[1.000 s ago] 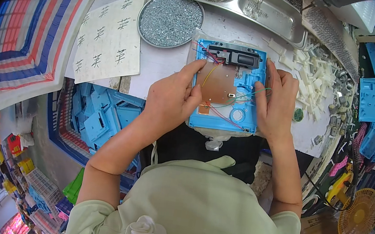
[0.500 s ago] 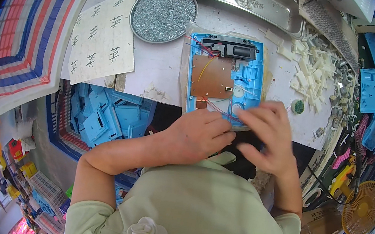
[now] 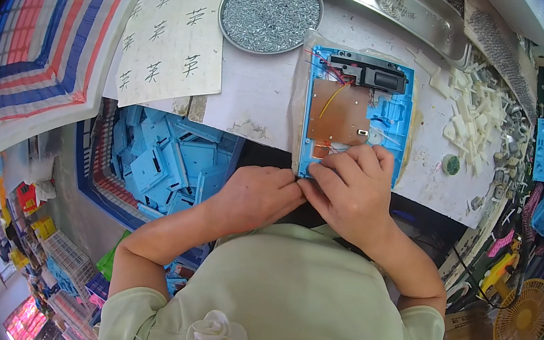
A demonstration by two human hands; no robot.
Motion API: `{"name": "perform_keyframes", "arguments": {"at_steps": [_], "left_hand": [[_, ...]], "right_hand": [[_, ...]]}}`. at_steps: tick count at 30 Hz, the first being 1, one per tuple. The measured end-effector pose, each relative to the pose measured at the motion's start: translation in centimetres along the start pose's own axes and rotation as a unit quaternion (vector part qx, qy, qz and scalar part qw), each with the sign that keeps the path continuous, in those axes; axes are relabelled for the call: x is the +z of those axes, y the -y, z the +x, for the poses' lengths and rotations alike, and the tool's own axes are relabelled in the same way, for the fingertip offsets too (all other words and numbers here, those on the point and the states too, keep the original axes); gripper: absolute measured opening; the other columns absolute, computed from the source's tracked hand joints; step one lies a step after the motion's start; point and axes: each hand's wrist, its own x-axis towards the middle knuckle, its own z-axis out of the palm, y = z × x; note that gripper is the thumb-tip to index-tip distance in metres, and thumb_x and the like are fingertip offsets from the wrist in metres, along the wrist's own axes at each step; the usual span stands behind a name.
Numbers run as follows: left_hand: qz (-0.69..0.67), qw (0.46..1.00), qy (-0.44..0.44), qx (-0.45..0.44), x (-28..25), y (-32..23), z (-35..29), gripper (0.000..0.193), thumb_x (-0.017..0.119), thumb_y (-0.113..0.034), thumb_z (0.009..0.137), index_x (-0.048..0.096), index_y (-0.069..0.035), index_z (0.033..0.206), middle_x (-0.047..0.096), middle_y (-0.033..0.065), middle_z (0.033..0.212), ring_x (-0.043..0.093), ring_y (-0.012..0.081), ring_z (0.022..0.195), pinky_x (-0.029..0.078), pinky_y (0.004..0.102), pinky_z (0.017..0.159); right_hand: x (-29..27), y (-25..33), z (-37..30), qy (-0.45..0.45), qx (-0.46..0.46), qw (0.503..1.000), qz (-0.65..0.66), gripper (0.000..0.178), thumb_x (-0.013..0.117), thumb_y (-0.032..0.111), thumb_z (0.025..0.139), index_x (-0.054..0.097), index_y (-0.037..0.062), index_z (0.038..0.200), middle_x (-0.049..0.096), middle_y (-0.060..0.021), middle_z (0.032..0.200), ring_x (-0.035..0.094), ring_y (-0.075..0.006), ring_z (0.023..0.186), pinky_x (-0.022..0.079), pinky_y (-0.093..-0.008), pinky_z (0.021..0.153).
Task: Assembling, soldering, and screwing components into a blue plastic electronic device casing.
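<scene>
A blue plastic housing (image 3: 397,121) lies open-side up near the table's front edge. Inside it are a brown circuit board (image 3: 339,110), a black module (image 3: 385,81) and thin red and yellow wires. At the housing's lower left corner, my left hand (image 3: 257,199) is closed with its fingertips pinched together. My right hand (image 3: 356,192) covers the lower part of the housing; its thumb and fingers are bent and meet close to the left fingertips. Whatever is pinched between the fingers of either hand is hidden.
Beyond the housing stand a round tray of screws (image 3: 268,48) and a metal compartment tray (image 3: 408,40). White plastic parts (image 3: 469,125) are heaped at right, near a small green round piece (image 3: 450,165). Below the table's left edge, a crate (image 3: 100,177) holds blue panels.
My right hand has come down and left onto the housing's lower edge, its fingers closing. My left hand has drawn back left, off the housing's lower middle. The view has shifted slightly.
</scene>
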Motion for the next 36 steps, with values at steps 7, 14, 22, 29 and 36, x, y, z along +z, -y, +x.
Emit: {"name": "perform_keyframes", "arguments": {"at_steps": [7, 14, 22, 29, 36], "left_hand": [[-0.102, 0.992, -0.064, 0.024, -1.6, 1.4, 2.6, 0.024, 0.082, -0.010, 0.079, 0.068, -0.008, 0.098, 0.063, 0.0083, 0.089, 0.064, 0.0290, 0.078, 0.053, 0.0383, 0.063], [-0.084, 0.988, -0.038, 0.126, -2.0, 3.9, 2.9, 0.019, 0.078, -0.013, 0.084, 0.070, -0.009, 0.101, 0.059, 0.0093, 0.085, 0.063, 0.0284, 0.073, 0.052, 0.0386, 0.060], [-0.107, 0.987, -0.028, 0.118, -2.5, 4.8, 4.0, 0.018, 0.083, -0.013, 0.082, 0.074, -0.011, 0.097, 0.059, 0.0053, 0.081, 0.063, 0.0233, 0.068, 0.052, 0.0349, 0.058], [-0.121, 0.989, -0.026, 0.087, -2.2, 4.3, 3.3, 0.018, 0.082, -0.014, 0.083, 0.074, -0.011, 0.099, 0.060, 0.0055, 0.084, 0.063, 0.0242, 0.071, 0.052, 0.0355, 0.060], [-0.093, 0.992, -0.023, 0.079, -2.0, 4.4, 3.3, 0.021, 0.082, -0.012, 0.081, 0.073, -0.011, 0.100, 0.062, 0.0074, 0.087, 0.064, 0.0263, 0.074, 0.053, 0.0371, 0.063]], "right_hand": [[-1.6, 0.0, 0.7, 0.068, -0.007, 0.998, 0.018, 0.027, 0.083, 0.018, 0.067, 0.070, 0.0110, 0.089, 0.061, -0.0011, 0.090, 0.057, -0.0247, 0.092, 0.041, -0.0422, 0.084], [-18.0, -15.6, 8.0, -0.259, 0.255, 0.915, 0.173, 0.018, 0.069, 0.017, 0.095, 0.070, 0.0002, 0.091, 0.065, 0.0001, 0.084, 0.060, -0.0096, 0.082, 0.046, -0.0250, 0.077], [-19.2, -23.9, 31.1, -0.152, -0.185, 0.949, -0.204, 0.018, 0.076, 0.016, 0.088, 0.079, 0.0090, 0.105, 0.072, -0.0071, 0.103, 0.063, -0.0250, 0.100, 0.051, -0.0347, 0.090], [-14.2, -23.0, 35.6, -0.210, -0.162, 0.893, -0.364, 0.018, 0.071, 0.019, 0.091, 0.076, 0.0106, 0.107, 0.072, -0.0061, 0.104, 0.064, -0.0243, 0.101, 0.053, -0.0360, 0.088], [-15.7, -28.3, 33.9, -0.373, -0.022, 0.927, -0.025, 0.009, 0.066, 0.010, 0.091, 0.071, 0.0035, 0.093, 0.070, -0.0132, 0.083, 0.066, -0.0278, 0.091, 0.050, -0.0397, 0.082]]}}
